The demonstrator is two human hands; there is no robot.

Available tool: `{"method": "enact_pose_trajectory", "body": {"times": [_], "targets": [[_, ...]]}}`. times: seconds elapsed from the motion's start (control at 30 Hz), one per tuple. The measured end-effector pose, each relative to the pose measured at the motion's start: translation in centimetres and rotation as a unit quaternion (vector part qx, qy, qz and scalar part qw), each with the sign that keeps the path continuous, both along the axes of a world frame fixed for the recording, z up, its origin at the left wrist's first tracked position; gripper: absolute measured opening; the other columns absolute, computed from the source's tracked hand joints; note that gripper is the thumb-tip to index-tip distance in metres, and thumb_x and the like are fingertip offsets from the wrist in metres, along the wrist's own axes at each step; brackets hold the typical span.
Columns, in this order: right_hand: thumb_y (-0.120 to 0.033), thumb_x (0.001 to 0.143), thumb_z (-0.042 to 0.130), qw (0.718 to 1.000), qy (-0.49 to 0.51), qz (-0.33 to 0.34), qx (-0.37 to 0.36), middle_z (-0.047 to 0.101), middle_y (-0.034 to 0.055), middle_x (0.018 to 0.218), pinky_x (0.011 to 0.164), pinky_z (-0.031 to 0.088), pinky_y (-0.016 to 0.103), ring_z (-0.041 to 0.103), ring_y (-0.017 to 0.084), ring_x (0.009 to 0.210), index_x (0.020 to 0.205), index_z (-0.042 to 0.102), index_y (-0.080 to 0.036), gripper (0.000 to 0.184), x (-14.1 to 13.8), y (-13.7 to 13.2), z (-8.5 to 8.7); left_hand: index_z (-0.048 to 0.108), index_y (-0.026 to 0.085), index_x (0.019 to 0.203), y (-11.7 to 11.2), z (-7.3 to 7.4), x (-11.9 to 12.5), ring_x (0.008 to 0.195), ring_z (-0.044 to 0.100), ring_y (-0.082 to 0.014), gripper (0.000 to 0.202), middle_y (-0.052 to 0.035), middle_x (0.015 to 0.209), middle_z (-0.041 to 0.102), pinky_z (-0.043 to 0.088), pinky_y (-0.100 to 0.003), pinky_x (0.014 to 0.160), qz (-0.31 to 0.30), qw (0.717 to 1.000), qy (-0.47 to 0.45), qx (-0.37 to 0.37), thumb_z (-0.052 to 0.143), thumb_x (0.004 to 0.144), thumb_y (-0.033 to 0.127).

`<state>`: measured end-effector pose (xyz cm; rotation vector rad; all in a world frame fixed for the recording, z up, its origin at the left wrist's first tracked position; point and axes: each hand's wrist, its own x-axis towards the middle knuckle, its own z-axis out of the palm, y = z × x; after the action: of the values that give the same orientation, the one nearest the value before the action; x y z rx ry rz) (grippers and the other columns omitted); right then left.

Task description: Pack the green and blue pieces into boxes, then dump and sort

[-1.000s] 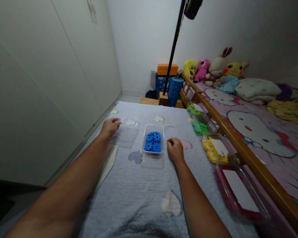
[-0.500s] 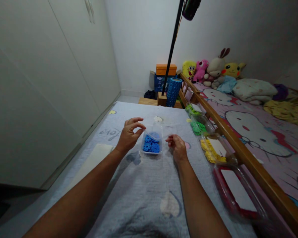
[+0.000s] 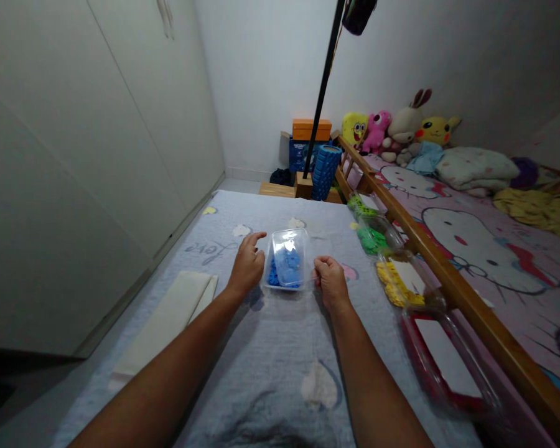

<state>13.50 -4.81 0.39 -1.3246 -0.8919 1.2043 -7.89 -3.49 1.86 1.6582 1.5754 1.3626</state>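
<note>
A clear plastic box (image 3: 267, 285) holding blue notched discs (image 3: 273, 274) stands mid-table between my hands. Over the discs lies a clear lid (image 3: 288, 238), its glossy surface catching the light; whether it sits fully on the rim is hard to see. My left hand (image 3: 248, 264) is at the box's left side, index finger stretched out beyond the far-left corner and thumb by the wall. On the other side, my right hand (image 3: 332, 283) has its fingers pinched together just off the box's right edge. What they pinch, if anything, is too transparent to make out.
Along the bed rail (image 3: 429, 261) on the right stand clear boxes with green (image 3: 373, 239), yellow (image 3: 396, 283) and red contents (image 3: 441, 354). A folded cream cloth (image 3: 168, 317) lies at left. A black pole (image 3: 324, 93) rises behind the table.
The clear lid has come down flatter over the blue discs. My left hand has lowered toward the box's left wall, its thumb and index finger now farther apart. My right hand's fingers have closed more.
</note>
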Motion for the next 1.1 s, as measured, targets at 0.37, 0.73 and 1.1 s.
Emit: {"method": "enact_pose_trajectory", "body": {"times": [0.37,0.73,1.1], "targets": [[-0.046,0.076,0.056,0.963,-0.262,0.027,0.059,0.049,-0.0042,0.049,0.055,0.033,0.026,0.047,0.013,0.052,0.058,0.05,-0.022,0.03,-0.8,-0.8,0.5,0.058,0.017,0.13,-3.1,-1.6,1.7,0.125,0.058,-0.0286,0.053,-0.0158,0.135,0.061,0.044,-0.042,0.107,0.014,0.975,-0.142,-0.168,0.064,0.081,0.037],[-0.047,0.075,0.062,0.984,-0.167,0.053,0.039,0.049,-0.0065,0.052,0.049,0.028,0.022,0.044,0.012,0.05,0.07,0.053,-0.022,0.027,-1.7,-0.7,-1.0,0.068,0.016,0.106,-3.3,-1.3,2.2,0.066,0.063,-0.0168,0.041,-0.0016,0.076,0.066,0.048,-0.027,0.061,0.018,0.941,-0.283,-0.185,0.063,0.073,0.04],[-0.048,0.069,0.068,0.995,-0.062,0.076,-0.012,0.044,-0.0096,0.045,0.039,0.023,0.02,0.034,0.007,0.038,0.068,0.051,-0.022,0.031,-1.6,-0.8,-0.5,0.065,0.017,0.082,-2.6,-1.6,1.8,0.057,0.056,-0.0124,0.028,0.0006,0.067,0.063,0.043,-0.022,0.053,0.021,0.914,-0.348,-0.209,0.069,0.059,0.032]]}}
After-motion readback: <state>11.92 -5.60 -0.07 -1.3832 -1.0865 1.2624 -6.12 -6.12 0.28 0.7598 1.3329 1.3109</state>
